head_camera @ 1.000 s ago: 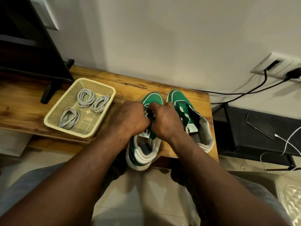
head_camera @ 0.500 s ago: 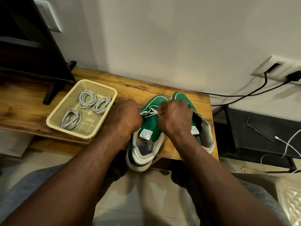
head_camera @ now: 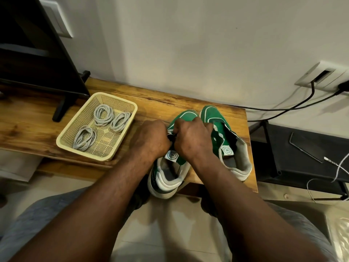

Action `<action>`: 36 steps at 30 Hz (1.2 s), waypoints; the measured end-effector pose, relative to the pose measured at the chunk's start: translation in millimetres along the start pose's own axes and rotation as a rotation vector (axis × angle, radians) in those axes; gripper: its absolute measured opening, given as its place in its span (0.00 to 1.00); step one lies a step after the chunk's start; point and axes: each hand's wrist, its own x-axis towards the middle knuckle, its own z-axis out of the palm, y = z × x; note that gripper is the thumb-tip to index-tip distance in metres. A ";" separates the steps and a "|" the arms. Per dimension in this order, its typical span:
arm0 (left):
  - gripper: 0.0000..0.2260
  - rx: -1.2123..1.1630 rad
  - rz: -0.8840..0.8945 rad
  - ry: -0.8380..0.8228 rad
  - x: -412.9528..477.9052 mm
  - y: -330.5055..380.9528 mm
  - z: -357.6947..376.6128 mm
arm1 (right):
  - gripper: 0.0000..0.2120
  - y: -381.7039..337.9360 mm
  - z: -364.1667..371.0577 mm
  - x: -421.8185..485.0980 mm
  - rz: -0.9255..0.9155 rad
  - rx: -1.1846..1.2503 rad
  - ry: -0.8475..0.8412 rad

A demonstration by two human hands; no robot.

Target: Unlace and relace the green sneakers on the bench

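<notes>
Your left hand (head_camera: 151,138) and right hand (head_camera: 192,140) meet knuckles-up, fingers curled onto the lacing area of the near sneaker (head_camera: 166,178); its heel lies at 6 o'clock of them, overhanging the surface (head_camera: 170,99) edge. Second sneaker (head_camera: 217,118) sits just beside at 3 o'clock. Round tongue label (head_camera: 171,155): writing too small to read.

The wooden tabletop (head_camera: 156,103) runs along the wall, its grain bare beyond the left grip (head_camera: 151,138) and the right grip (head_camera: 192,138). Under both grips, which clasp its upper, lies the left sneaker (head_camera: 166,184), toe to the wall, heel hanging over the near edge. Just right of the right grip lies the right sneaker (head_camera: 213,115), parallel, near the tabletop's right end. Left of the left grip sits a cream mesh basket (head_camera: 88,153); farther left stands a black stand foot (head_camera: 62,108).
</notes>
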 end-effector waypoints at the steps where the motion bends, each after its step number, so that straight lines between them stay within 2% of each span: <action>1: 0.08 -0.006 0.003 0.008 0.1 -0.2 0.9 | 0.16 -0.5 1.2 -0.5 -0.003 0.005 0.005; 3: 0.10 -0.013 -0.001 0.014 0.6 -0.5 1.9 | 0.19 -1.8 4.3 -1.5 -0.024 0.035 0.013; 6: 0.07 0.001 -0.014 0.036 0.8 -0.5 3.4 | 0.18 -2.7 7.2 0.0 -0.029 0.129 -0.002; 9: 0.11 0.025 -0.022 0.069 -0.2 0.4 6.3 | 0.12 3.5 -0.3 3.9 0.082 0.383 -0.161; 11: 0.10 0.053 -0.028 0.086 0.5 0.1 8.8 | 0.09 11.3 -7.3 4.6 0.128 0.538 -0.205; 15: 0.07 0.029 -0.032 0.103 1.7 -1.2 12.1 | 0.11 28.7 -22.3 -1.7 0.079 0.631 -0.311; 17: 0.06 0.011 -0.027 0.092 2.4 -2.5 10.7 | 0.11 35.9 -28.6 -2.9 0.001 0.603 -0.352; 19: 0.05 -0.014 -0.020 0.042 4.0 -4.3 6.5 | 0.12 37.8 -31.1 -1.7 -0.031 0.551 -0.289; 21: 0.06 -0.059 -0.020 -0.004 5.4 -6.0 2.9 | 0.11 38.0 -27.0 3.2 -0.017 0.405 -0.202; 22: 0.06 -0.075 -0.018 -0.008 4.6 -5.8 1.8 | 0.11 36.7 -25.6 4.1 0.001 0.304 -0.215; 25: 0.07 -0.064 0.039 0.061 0.0 -2.3 3.8 | 0.04 34.4 -17.4 6.1 0.060 0.123 -0.279; 28: 0.10 -0.011 0.111 0.115 -1.6 -0.9 7.2 | 0.10 26.1 -10.1 3.1 -0.007 0.046 -0.249; 30: 0.11 -0.011 0.121 0.118 -1.3 -1.3 7.7 | 0.10 18.1 -6.2 1.3 -0.065 -0.035 -0.214; 33: 0.08 -0.020 0.122 0.134 -3.7 0.1 8.5 | 0.08 13.1 -4.4 0.6 -0.097 -0.055 -0.186; 36: 0.07 -0.017 0.094 0.174 -5.5 -0.8 11.8 | 0.11 16.6 -11.8 1.8 -0.097 0.054 -0.293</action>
